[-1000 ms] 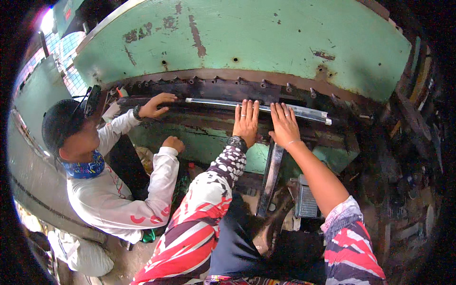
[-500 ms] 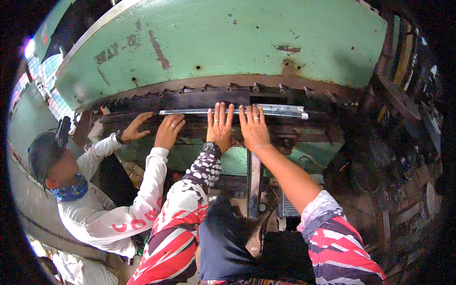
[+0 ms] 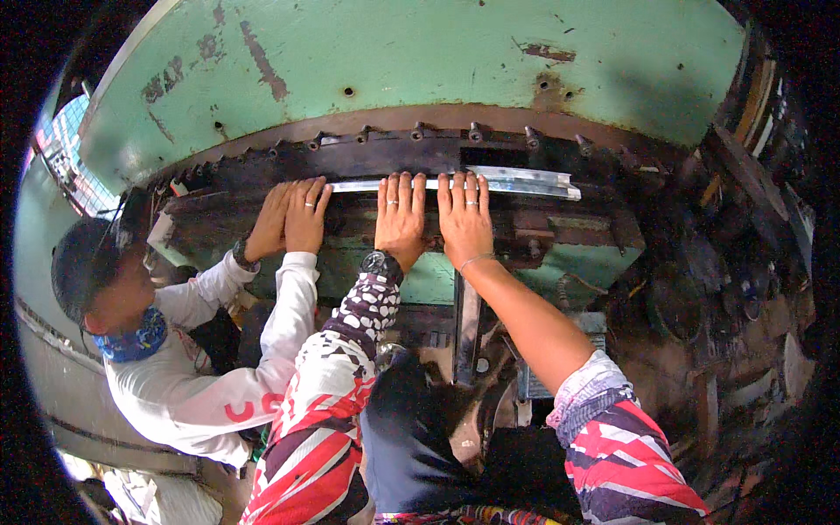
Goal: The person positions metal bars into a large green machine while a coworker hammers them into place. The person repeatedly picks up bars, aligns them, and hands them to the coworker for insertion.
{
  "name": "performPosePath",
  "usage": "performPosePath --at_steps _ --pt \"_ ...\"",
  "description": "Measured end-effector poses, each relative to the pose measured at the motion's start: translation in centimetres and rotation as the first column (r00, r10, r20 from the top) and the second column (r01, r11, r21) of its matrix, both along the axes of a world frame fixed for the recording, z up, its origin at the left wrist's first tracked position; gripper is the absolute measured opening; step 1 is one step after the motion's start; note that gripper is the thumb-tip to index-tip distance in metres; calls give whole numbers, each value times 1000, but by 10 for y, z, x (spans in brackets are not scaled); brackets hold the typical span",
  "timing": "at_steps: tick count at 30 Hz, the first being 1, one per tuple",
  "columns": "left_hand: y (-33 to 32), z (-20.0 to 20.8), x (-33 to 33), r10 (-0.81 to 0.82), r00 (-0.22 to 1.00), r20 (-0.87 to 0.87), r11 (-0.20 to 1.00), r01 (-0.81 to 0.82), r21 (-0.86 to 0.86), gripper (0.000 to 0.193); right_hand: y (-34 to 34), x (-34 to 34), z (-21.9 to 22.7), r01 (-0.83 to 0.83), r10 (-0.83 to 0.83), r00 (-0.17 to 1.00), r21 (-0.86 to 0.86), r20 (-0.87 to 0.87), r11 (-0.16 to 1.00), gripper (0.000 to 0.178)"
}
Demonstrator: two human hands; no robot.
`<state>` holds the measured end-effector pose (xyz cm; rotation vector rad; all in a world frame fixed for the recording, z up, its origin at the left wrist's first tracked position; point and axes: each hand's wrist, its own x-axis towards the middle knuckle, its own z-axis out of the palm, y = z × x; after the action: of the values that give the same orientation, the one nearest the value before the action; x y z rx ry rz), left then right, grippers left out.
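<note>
A long, shiny bent metal strip (image 3: 534, 185) lies across the bed of a large green press machine (image 3: 420, 61), under the dark upper tool edge. On its middle rests my left hand (image 3: 400, 223), fingers stretched forward and flat, a ring on one finger and a watch at the wrist. Just to the right, my right hand (image 3: 465, 223) lies the same way, fingertips on the strip. Both palms face down and grip nothing. The strip's left end is hidden by a co-worker's hands (image 3: 303, 219), held side by side there.
The co-worker (image 3: 166, 350), in a white long-sleeved top, leans in at my left. A row of bolts (image 3: 417, 131) runs along the upper tool. Below the bed stands an upright metal bar (image 3: 465, 328), with a ribbed grey pedal-like block (image 3: 560, 350) beside it. Dark machine parts crowd the right.
The co-worker's farther hand has moved right, beside the other hand, covering the strip's left end. The bed and strip sit higher in the picture. My hands stay flat on the strip.
</note>
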<state>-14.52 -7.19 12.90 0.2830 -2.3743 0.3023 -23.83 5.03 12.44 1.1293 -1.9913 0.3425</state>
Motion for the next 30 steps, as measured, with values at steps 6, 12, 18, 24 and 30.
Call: performPosePath --at_steps 6,12,18,24,30 --pt "-3 -6 -6 46 999 -14 994 -47 -94 92 3 -4 0 -18 18 1000 -4 22 1000 83" --pt "3 4 -4 -5 1000 -3 1000 5 25 96 -4 -9 -6 -29 29 999 -23 13 999 80" --pt "-7 -12 -2 65 998 -6 989 -65 -133 102 2 0 -2 -37 36 999 13 22 999 88" --pt "-1 -6 -5 39 999 4 997 -38 -61 95 4 -3 -2 -7 7 1000 3 9 1000 93" --pt "4 -3 3 82 996 39 997 -82 -8 80 2 7 3 0 -4 997 54 83 999 92"
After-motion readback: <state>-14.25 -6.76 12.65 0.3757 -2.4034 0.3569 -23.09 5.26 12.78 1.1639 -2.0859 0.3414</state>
